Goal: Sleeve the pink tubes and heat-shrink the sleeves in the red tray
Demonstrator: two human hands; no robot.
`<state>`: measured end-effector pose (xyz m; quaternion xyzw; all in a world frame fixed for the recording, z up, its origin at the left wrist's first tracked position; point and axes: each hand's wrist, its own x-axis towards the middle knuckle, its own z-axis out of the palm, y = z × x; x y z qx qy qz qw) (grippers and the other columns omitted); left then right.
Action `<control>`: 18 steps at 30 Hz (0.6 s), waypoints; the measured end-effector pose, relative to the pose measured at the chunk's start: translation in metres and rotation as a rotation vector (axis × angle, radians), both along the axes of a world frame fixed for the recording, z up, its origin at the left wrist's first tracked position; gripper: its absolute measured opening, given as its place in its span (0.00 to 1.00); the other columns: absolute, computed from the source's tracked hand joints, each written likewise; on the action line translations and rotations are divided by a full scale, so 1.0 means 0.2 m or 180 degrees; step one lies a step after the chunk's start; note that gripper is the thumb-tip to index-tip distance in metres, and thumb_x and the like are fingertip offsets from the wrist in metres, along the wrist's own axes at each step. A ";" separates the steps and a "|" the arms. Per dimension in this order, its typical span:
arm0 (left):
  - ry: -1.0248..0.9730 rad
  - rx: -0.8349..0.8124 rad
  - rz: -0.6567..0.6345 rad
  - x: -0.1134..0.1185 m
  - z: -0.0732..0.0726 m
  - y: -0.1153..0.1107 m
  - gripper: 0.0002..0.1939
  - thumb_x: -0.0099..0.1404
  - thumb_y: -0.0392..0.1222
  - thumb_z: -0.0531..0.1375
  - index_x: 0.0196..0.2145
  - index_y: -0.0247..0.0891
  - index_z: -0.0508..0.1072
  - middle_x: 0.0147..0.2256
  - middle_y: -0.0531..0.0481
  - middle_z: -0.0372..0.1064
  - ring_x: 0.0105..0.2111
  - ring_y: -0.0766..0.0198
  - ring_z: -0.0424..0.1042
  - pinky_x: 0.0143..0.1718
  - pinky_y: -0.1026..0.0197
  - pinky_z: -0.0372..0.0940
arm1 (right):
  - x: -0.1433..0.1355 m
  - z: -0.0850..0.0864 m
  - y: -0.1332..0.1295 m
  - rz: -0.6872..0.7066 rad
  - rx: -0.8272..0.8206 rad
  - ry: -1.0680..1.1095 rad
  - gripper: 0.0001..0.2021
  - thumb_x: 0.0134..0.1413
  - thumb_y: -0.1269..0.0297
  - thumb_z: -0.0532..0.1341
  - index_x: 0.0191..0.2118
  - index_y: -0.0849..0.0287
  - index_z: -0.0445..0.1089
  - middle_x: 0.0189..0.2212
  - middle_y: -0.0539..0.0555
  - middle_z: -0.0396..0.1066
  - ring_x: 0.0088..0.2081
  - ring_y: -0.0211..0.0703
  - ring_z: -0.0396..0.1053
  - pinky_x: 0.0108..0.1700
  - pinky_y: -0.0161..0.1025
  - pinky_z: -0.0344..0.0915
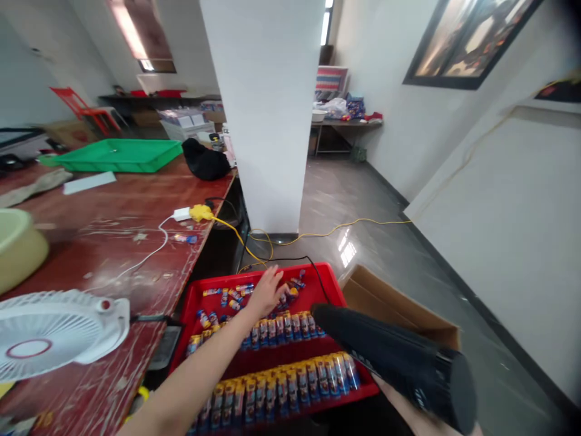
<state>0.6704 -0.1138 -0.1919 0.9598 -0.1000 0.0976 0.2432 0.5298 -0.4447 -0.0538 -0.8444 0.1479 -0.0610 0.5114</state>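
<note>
A red tray (290, 351) holds small blue and yellow tubes, with rows of upright tubes (276, 390) at the front and a second row behind them. Loose tubes (236, 295) lie at the tray's back. Over these, my left hand (269, 292) is reaching with fingers spread, close to some tubes; nothing is seen gripped in it. A black cylindrical heat tool (390, 357) with a cord points into the tray from the right. My right arm comes up beneath this tool, and the hand's fingers are hidden behind it.
An open cardboard box (399, 303) stands right of the tray. The red-brown table (136, 224) at left bears a white fan (54, 336), a pale green basin (18, 248), a green tray (120, 156) and a yellow plug (200, 212). A white pillar (272, 121) stands ahead; cords cross the floor.
</note>
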 end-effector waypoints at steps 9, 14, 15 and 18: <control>-0.0235 -0.0319 0.1356 -0.84 0.21 0.54 0.19 0.70 0.45 0.43 0.56 0.37 0.56 0.57 0.37 0.57 0.57 0.56 0.59 0.59 0.46 0.55 | 0.11 0.05 0.59 0.1426 -0.0045 -0.0146 0.17 0.38 0.54 0.65 0.35 0.58 0.76 0.33 0.56 0.78 0.37 0.59 0.75 0.36 0.45 0.73; 0.0317 0.0055 0.0717 -0.93 0.09 0.51 0.43 0.55 0.52 0.65 0.62 0.43 0.49 0.64 0.38 0.46 0.62 0.48 0.48 0.58 0.44 0.56 | 0.09 0.08 0.63 0.1750 -0.0429 -0.0124 0.15 0.41 0.55 0.63 0.34 0.58 0.77 0.32 0.56 0.79 0.36 0.58 0.75 0.34 0.43 0.72; 0.0380 0.0136 0.0577 -0.91 0.07 0.50 0.46 0.53 0.52 0.67 0.62 0.44 0.48 0.65 0.39 0.44 0.63 0.46 0.47 0.59 0.43 0.55 | 0.09 0.08 0.60 0.1685 -0.0454 -0.0159 0.16 0.42 0.55 0.62 0.35 0.59 0.76 0.34 0.57 0.79 0.38 0.58 0.75 0.36 0.43 0.72; 0.0472 0.0337 0.0355 -0.85 0.00 0.48 0.45 0.51 0.52 0.68 0.61 0.42 0.53 0.63 0.37 0.50 0.62 0.42 0.49 0.59 0.39 0.53 | 0.07 0.09 0.49 0.1428 -0.0504 -0.0001 0.20 0.40 0.53 0.64 0.39 0.60 0.75 0.39 0.59 0.78 0.41 0.60 0.74 0.39 0.44 0.71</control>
